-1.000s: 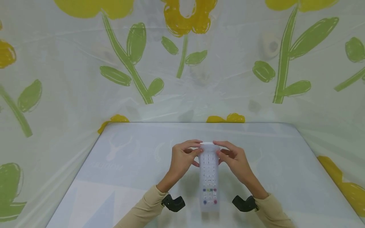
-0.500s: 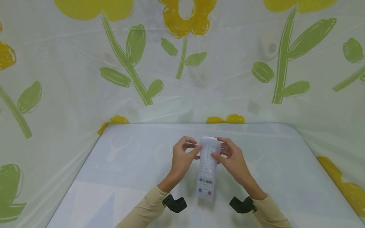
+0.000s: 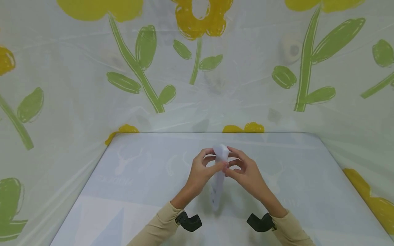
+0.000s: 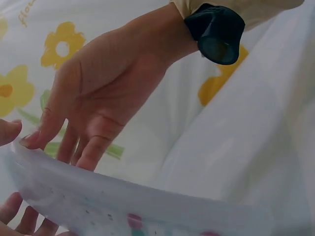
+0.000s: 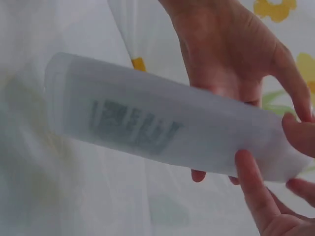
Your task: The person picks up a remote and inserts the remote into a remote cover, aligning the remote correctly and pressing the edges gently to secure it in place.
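A white remote control [image 3: 217,184] in a translucent sleeve stands nearly edge-on above the table, its lower end tilted toward me. My left hand [image 3: 201,174] holds its upper end, with the thumb on the near edge and fingers at the far edge. Opposite it, my right hand [image 3: 247,174] grips the same end, the two thumb tips close together. In the left wrist view the button side of the remote [image 4: 147,206] shows, coloured buttons blurred, with my right hand [image 4: 108,88] beyond. The right wrist view shows its back [image 5: 133,113] with a dark printed label.
A pale table [image 3: 147,171] with faint printed patterns lies beneath the hands. Behind and around it hangs a white cloth [image 3: 246,85] with yellow flowers and green leaves. A black wrist camera [image 3: 188,221] sits on the left cuff, another [image 3: 261,222] on the right.
The remote control has turned from showing its button face toward me to standing edge-on, buttons facing left. Its upper end has risen slightly in view, and both hands have come closer together.
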The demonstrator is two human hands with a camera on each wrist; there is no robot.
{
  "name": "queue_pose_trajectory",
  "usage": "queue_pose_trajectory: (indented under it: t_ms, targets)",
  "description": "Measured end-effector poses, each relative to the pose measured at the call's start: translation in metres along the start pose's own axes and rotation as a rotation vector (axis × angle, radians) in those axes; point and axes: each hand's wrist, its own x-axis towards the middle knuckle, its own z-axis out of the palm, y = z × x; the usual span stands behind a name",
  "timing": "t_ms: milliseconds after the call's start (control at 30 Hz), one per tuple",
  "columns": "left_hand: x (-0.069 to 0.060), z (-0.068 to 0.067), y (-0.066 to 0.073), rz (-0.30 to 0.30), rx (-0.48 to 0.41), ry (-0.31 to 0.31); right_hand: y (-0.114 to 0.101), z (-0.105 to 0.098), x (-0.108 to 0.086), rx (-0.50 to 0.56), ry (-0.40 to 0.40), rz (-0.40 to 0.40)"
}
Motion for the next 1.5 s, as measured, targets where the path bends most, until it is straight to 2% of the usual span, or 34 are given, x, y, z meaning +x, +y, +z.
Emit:
queue_pose_trajectory:
  t_ms: [133, 233, 300, 400, 500, 567, 700, 800, 867, 1033, 1133, 1267, 1500]
  targets:
    - [0.002, 0.0, -0.001, -0.039, -0.123, -0.045, 0.004, -0.005, 0.002, 0.021, -0.003, -0.016]
    - [0.003, 0.001, -0.002, -0.089, -0.189, -0.043, 0.007, -0.007, 0.003, 0.034, 0.005, 0.016]
    - [0.003, 0.001, -0.001, -0.116, -0.183, -0.037, 0.009, -0.007, 0.003, 0.053, 0.006, 0.04]
    - [0.003, 0.0, 0.001, -0.135, -0.094, -0.031, 0.012, -0.008, 0.003, 0.129, 0.023, 0.044]
    - [0.003, -0.002, 0.001, -0.144, 0.007, -0.007, 0.014, -0.007, 0.002, 0.17, 0.074, 0.032]
    - [0.003, -0.003, 0.001, -0.142, 0.043, 0.025, 0.015, -0.006, 0.003, 0.176, 0.117, 0.033]
    - [0.002, -0.006, 0.0, -0.112, 0.048, 0.06, 0.013, -0.005, 0.003, 0.145, 0.18, 0.067]
    - [0.0, -0.007, 0.002, -0.063, 0.077, 0.034, 0.01, -0.004, 0.003, 0.126, 0.18, 0.08]
    - [-0.003, -0.006, 0.01, -0.03, 0.106, 0.015, 0.009, -0.006, 0.003, 0.127, 0.151, 0.071]
    - [-0.008, -0.006, 0.03, -0.003, 0.123, 0.018, 0.008, -0.014, 0.002, 0.128, 0.059, -0.013]
    - [-0.009, -0.007, 0.032, -0.007, 0.099, 0.003, 0.009, -0.018, 0.003, 0.125, 0.038, -0.066]
    - [-0.008, -0.01, 0.029, 0.017, 0.091, -0.031, 0.01, -0.021, 0.004, 0.12, 0.022, -0.105]
    - [-0.003, -0.013, 0.032, 0.074, 0.133, -0.084, 0.006, -0.018, 0.004, -0.011, 0.113, -0.185]
